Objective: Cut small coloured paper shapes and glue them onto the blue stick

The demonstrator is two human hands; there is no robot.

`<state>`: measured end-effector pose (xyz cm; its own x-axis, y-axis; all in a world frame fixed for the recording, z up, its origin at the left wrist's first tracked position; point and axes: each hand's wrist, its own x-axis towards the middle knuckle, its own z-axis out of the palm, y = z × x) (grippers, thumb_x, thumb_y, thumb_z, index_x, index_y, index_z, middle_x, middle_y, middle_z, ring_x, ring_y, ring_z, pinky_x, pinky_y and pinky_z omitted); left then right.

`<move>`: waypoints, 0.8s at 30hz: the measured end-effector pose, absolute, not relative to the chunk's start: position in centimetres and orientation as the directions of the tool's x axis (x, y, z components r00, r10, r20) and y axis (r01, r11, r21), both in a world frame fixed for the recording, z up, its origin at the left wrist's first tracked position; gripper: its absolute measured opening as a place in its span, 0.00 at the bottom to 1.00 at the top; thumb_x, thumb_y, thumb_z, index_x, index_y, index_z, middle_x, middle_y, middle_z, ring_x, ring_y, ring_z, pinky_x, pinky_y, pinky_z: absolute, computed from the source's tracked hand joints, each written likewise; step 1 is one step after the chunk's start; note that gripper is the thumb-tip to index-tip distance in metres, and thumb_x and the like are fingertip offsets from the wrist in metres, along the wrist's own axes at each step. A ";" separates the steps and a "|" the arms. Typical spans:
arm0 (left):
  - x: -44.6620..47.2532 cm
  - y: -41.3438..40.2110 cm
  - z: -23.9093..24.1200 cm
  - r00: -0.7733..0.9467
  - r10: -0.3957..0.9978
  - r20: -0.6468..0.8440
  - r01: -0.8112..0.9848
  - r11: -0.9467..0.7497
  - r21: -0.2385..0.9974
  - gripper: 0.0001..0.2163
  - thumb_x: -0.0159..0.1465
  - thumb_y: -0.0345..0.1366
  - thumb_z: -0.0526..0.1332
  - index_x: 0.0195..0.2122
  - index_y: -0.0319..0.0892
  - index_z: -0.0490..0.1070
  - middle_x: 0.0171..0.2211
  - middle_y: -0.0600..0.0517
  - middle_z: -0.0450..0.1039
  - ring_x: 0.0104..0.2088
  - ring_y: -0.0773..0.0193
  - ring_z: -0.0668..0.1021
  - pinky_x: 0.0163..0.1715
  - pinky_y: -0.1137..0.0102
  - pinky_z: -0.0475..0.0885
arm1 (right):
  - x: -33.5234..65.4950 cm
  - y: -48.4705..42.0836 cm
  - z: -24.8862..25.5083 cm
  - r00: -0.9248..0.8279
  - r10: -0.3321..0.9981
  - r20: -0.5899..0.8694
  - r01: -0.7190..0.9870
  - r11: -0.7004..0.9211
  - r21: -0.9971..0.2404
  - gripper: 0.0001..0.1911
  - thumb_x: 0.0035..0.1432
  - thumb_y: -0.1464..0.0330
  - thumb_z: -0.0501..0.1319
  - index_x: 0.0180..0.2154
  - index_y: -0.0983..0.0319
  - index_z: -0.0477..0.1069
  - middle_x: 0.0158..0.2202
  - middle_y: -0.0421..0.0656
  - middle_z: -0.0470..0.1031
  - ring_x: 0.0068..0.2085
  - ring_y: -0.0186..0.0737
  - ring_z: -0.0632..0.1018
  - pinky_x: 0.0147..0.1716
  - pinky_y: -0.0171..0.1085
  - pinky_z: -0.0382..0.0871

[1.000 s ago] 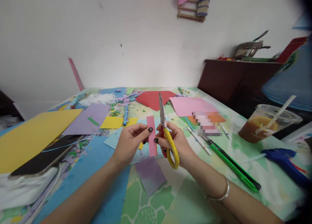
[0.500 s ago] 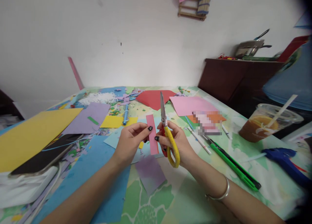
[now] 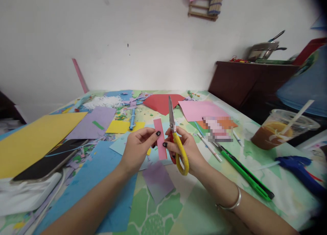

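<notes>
Between the thumb and fingers of my left hand [image 3: 139,146] is a pink paper strip [image 3: 160,143], held nearly upright with an orange-red edge showing at its lower right. My right hand [image 3: 187,146] grips a pair of scissors [image 3: 171,114] with yellow and red handles, blades pointing up and away from me. The blades look closed or nearly so, and stand just right of the strip. My right thumb is close to the strip; whether it touches cannot be made out. Below the strip a small purple sheet [image 3: 158,182] lies on the table.
A green utility knife [image 3: 245,173], a blue glue gun [image 3: 298,170] and a plastic cup of brown drink [image 3: 273,132] stand or lie on the right. Yellow foam or paper [image 3: 38,136], a phone [image 3: 48,161] and a blue sheet [image 3: 112,194] lie left. Red paper [image 3: 163,103] is behind.
The pink strip has risen very slightly and tilts a little more. Both hands and the scissors keep almost the same place; the whole view has shifted slightly.
</notes>
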<state>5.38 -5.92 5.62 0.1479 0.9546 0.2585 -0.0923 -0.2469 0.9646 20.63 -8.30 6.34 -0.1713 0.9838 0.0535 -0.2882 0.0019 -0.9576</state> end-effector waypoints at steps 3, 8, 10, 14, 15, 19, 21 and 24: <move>5.4 -6.1 5.9 0.113 0.952 0.283 -0.056 -0.278 0.959 0.07 0.57 0.38 0.65 0.28 0.40 0.75 0.21 0.56 0.69 0.23 0.72 0.69 0.25 0.76 0.66 | 20.6 -8.3 6.3 -0.175 0.983 0.059 -0.277 0.008 -0.961 0.16 0.41 0.70 0.68 0.33 0.58 0.66 0.22 0.33 0.70 0.16 0.25 0.63 0.13 0.26 0.56; 5.5 -6.3 6.4 0.073 0.945 0.319 -0.014 -0.319 0.948 0.06 0.57 0.36 0.65 0.26 0.39 0.74 0.20 0.56 0.69 0.22 0.72 0.69 0.23 0.77 0.65 | 20.7 -8.3 6.1 -0.179 0.982 0.068 -0.275 0.016 -0.961 0.14 0.43 0.71 0.66 0.34 0.58 0.66 0.22 0.33 0.70 0.17 0.26 0.63 0.14 0.27 0.58; 5.5 -6.4 6.6 0.052 0.941 0.335 0.007 -0.336 0.942 0.06 0.57 0.35 0.64 0.26 0.39 0.73 0.20 0.57 0.69 0.22 0.72 0.69 0.23 0.77 0.65 | 20.7 -8.3 6.0 -0.180 0.982 0.059 -0.274 0.008 -0.962 0.15 0.43 0.70 0.67 0.34 0.58 0.66 0.22 0.33 0.70 0.17 0.26 0.63 0.13 0.26 0.57; 5.7 -6.7 6.6 -0.005 0.926 0.376 0.065 -0.375 0.925 0.05 0.56 0.34 0.64 0.25 0.39 0.73 0.20 0.56 0.69 0.22 0.71 0.69 0.23 0.76 0.66 | 20.5 -8.4 6.0 -0.183 0.982 0.036 -0.270 -0.015 -0.963 0.18 0.39 0.72 0.70 0.33 0.59 0.66 0.22 0.33 0.71 0.17 0.26 0.65 0.14 0.26 0.58; 5.8 -6.7 6.5 -0.019 0.923 0.384 0.075 -0.382 0.921 0.05 0.56 0.34 0.64 0.25 0.39 0.73 0.21 0.56 0.70 0.22 0.71 0.70 0.24 0.75 0.66 | 20.5 -8.4 5.9 -0.186 0.982 0.029 -0.271 -0.023 -0.962 0.18 0.38 0.72 0.71 0.33 0.59 0.67 0.22 0.33 0.70 0.17 0.25 0.66 0.15 0.26 0.58; 6.0 -6.8 6.2 -0.043 0.916 0.398 0.092 -0.394 0.915 0.05 0.56 0.35 0.64 0.26 0.40 0.74 0.22 0.55 0.71 0.23 0.69 0.71 0.25 0.75 0.67 | 20.3 -8.5 5.8 -0.193 0.981 0.014 -0.264 -0.038 -0.964 0.16 0.40 0.72 0.69 0.33 0.59 0.67 0.21 0.32 0.69 0.17 0.25 0.65 0.15 0.26 0.58; 6.0 -6.7 6.1 -0.038 0.915 0.402 0.097 -0.397 0.913 0.06 0.57 0.36 0.64 0.26 0.40 0.74 0.22 0.55 0.71 0.23 0.69 0.70 0.24 0.75 0.67 | 20.4 -8.6 5.7 -0.197 0.980 0.030 -0.259 -0.023 -0.965 0.15 0.42 0.72 0.68 0.33 0.59 0.67 0.21 0.32 0.68 0.17 0.25 0.65 0.15 0.26 0.58; 6.0 -6.6 6.0 -0.020 0.917 0.399 0.093 -0.395 0.914 0.06 0.58 0.37 0.64 0.27 0.40 0.74 0.22 0.56 0.70 0.23 0.70 0.70 0.25 0.75 0.67 | 20.4 -8.5 5.6 -0.199 0.978 0.054 -0.265 -0.001 -0.964 0.15 0.42 0.73 0.68 0.34 0.59 0.67 0.21 0.32 0.68 0.17 0.25 0.65 0.15 0.26 0.56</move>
